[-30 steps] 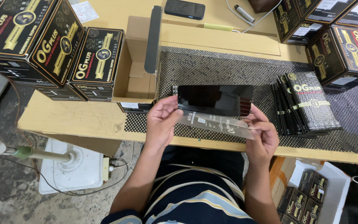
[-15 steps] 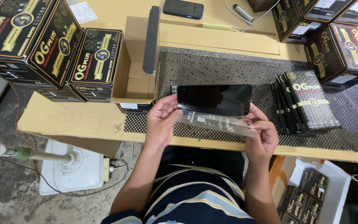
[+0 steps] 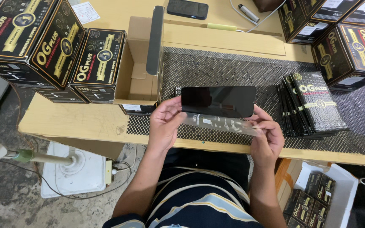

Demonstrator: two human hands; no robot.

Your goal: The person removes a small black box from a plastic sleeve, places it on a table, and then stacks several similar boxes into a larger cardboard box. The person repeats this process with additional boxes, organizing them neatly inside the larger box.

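The black glass panel (image 3: 218, 101) hangs above the dark mat (image 3: 216, 71), half out of its clear sleeve (image 3: 220, 123). Left hand (image 3: 165, 124) and right hand (image 3: 267, 137) pinch opposite ends; gripping edges only seems wise.

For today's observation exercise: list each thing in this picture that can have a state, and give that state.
Left hand: gripping the dark glass panel's left end.
Right hand: holding the clear sleeve's right end.
Dark glass panel: held level, partly out of the sleeve.
Clear sleeve: open.
Cardboard box: open.
Flat black packs: stacked, closed.
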